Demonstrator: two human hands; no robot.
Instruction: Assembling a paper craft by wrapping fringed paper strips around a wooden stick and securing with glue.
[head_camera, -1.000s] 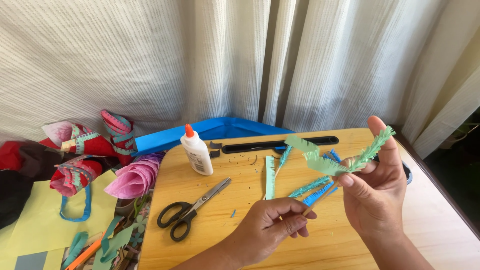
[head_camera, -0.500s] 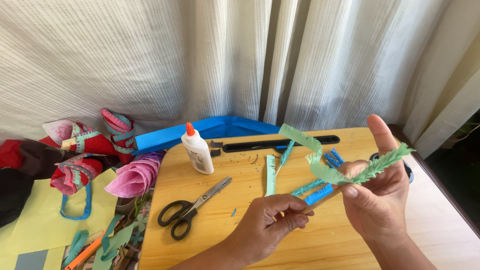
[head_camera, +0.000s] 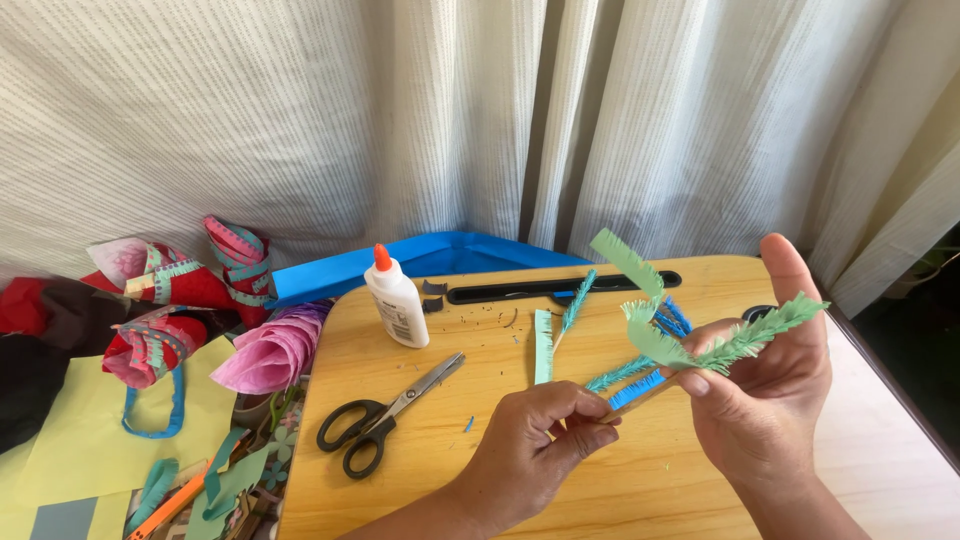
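Palm-up right hand (head_camera: 765, 400) pinches fringed green strip (head_camera: 740, 345); left hand (head_camera: 535, 440) pinches stick (head_camera: 640, 398).

One package in view: glue bottle (head_camera: 396, 300), upright on the wooden table (head_camera: 470, 470) near its back left corner, just beyond the scissors (head_camera: 385, 415). White, squarish body, orange cone cap. Pale label on its front, print too small to read. No signs, no screens.

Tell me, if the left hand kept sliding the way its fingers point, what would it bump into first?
The left hand points right, toward the right hand. It would probably meet the thin stick it pinches, then that hand's fingers. Depth is hard to judge.
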